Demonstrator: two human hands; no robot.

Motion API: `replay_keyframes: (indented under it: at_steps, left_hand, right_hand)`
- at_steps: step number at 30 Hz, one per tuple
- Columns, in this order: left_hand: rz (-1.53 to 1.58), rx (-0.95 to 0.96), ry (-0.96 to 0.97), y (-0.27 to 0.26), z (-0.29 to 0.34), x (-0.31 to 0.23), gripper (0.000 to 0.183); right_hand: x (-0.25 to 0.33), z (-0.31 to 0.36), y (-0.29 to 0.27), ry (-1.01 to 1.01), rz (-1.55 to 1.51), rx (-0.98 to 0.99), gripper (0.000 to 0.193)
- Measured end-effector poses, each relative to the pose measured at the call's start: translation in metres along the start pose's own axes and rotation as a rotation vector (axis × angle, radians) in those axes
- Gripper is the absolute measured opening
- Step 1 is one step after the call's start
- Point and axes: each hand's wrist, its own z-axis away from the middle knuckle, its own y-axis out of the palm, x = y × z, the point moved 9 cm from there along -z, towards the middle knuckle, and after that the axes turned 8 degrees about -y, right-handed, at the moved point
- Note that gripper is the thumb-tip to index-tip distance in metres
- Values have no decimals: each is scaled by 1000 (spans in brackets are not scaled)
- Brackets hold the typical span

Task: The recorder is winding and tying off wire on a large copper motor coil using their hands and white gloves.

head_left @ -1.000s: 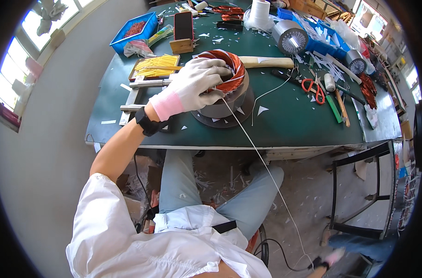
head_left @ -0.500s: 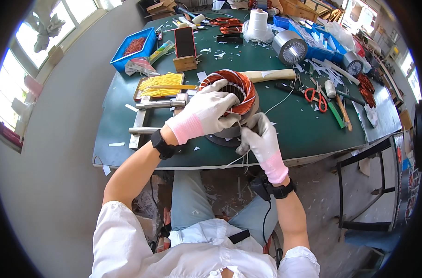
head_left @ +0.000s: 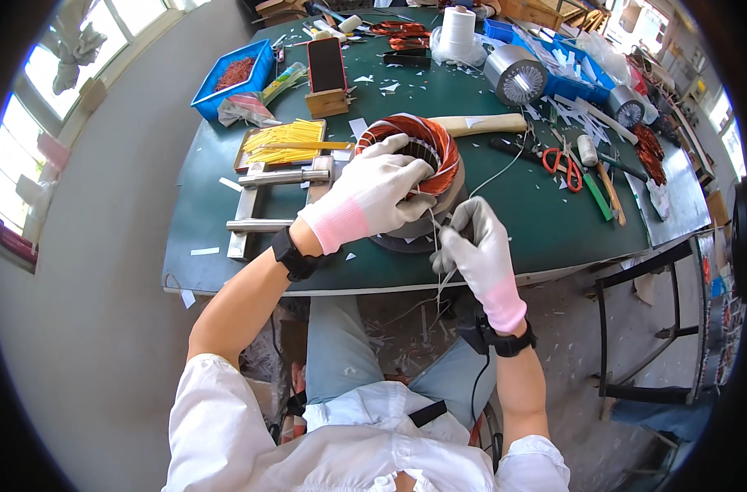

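A motor stator (head_left: 447, 152) with a ring of reddish copper windings stands at the table's near edge. Over its near left rim lies my left hand (head_left: 377, 193), in a white glove with a pink cuff, its fingers curled into the bore and gripping the windings. To the right and slightly nearer, my right hand (head_left: 481, 242), gloved alike, is closed on thin white cord (head_left: 436, 258). The cord runs from the windings to these fingers, and loose ends hang below the table edge. Another length of cord (head_left: 500, 174) trails to the upper right. The fingertips inside the bore are hidden.
Left of the stator are a metal frame (head_left: 244, 215) with rods and a tray of yellow strips (head_left: 287, 141). A phone (head_left: 326, 66) leans on a wooden block behind. Rightward lie a wooden-handled tool (head_left: 488, 125), red scissors (head_left: 563, 170) and a cord spool (head_left: 458, 34).
My right hand has moved right and slightly down, away from the stator, with the cord stretched between. My left hand stays on the windings.
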Motion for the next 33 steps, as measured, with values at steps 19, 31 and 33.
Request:
replay_keyframes:
  at_steps: [19,31,33]
  left_hand:
    - [-226,-34,-136,-12,-4,15,51]
    - [-309,-282,-50,-15,14,-14,58]
    - [-266,-199,-89,2,25,-10,44]
  right_hand:
    - [-50,31,10,243,-439,238,35]
    - [55,24,8,-759,688,77,26]
    - [-7,96,-57,-709,1068,131,35]
